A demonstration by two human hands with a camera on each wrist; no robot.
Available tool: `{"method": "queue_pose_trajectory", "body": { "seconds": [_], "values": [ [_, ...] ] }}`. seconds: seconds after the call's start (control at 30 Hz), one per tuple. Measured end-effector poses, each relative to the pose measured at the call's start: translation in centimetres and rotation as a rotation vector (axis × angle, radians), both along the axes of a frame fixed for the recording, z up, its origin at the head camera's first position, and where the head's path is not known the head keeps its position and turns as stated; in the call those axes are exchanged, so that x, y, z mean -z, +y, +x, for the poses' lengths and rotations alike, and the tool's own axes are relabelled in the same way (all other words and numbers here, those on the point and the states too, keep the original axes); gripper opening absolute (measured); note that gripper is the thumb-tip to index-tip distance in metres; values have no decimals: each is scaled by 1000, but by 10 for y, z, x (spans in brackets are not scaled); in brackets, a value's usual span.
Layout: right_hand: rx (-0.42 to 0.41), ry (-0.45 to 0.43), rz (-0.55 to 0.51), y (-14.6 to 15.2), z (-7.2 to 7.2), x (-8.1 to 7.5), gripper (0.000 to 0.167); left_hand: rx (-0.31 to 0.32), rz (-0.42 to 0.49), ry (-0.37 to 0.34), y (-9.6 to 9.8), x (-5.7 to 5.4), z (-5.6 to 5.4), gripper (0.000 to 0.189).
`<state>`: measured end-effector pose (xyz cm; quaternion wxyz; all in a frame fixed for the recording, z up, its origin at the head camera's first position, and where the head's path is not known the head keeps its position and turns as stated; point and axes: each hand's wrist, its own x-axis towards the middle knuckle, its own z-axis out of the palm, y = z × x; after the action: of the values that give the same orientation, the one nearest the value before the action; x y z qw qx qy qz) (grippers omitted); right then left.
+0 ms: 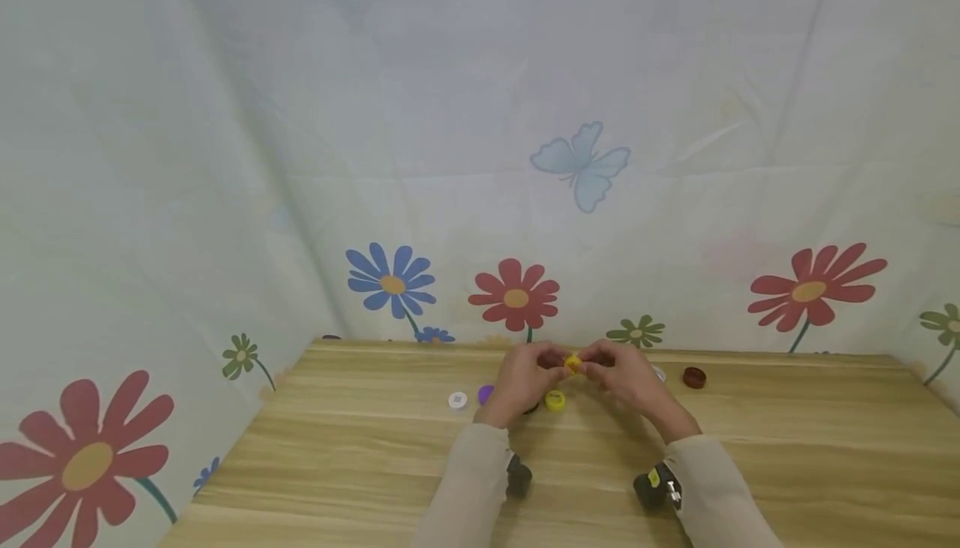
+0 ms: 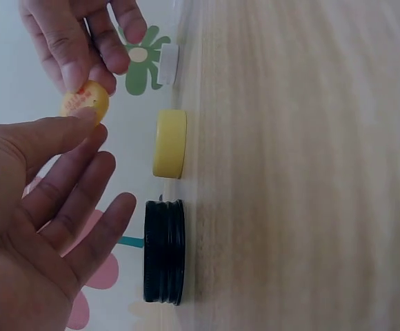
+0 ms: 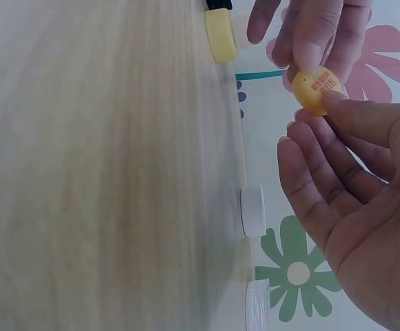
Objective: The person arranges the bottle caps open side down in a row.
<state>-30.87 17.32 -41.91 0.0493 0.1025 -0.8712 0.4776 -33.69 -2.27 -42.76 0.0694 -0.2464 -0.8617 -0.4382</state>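
Both hands hold an orange-yellow bottle cap (image 1: 573, 364) with red print between them, raised above the table. My left hand (image 1: 519, 381) pinches one side of the cap (image 2: 87, 98) with thumb and fingertips. From the other side my right hand (image 1: 626, 379) also pinches the cap (image 3: 307, 95); its lower fingers are spread loosely in the right wrist view. Below them on the table lies a yellow cap (image 1: 555, 400). Beside it a black ridged lid (image 2: 164, 252) stands close to my left hand, mostly hidden behind that hand in the head view.
Left of my left hand lie a purple cap (image 1: 486, 394) and a white cap (image 1: 457, 400). Past my right hand are another white cap (image 1: 659, 373), partly covered, and a dark red cap (image 1: 694, 378). A flowered cloth (image 1: 450, 198) hangs behind the wooden table (image 1: 337, 448).
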Motion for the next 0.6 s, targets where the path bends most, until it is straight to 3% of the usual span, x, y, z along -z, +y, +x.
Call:
{"method": "queue_pose_trajectory", "body": {
  "seconds": [0.3, 0.6],
  "values": [
    [-8, -1, -28, 1, 0, -1, 14, 31, 13, 25, -1, 0, -2, 28],
    [-39, 3, -33, 3, 1, -2, 14, 0, 3, -12, -1, 1, -1, 25]
  ]
}}
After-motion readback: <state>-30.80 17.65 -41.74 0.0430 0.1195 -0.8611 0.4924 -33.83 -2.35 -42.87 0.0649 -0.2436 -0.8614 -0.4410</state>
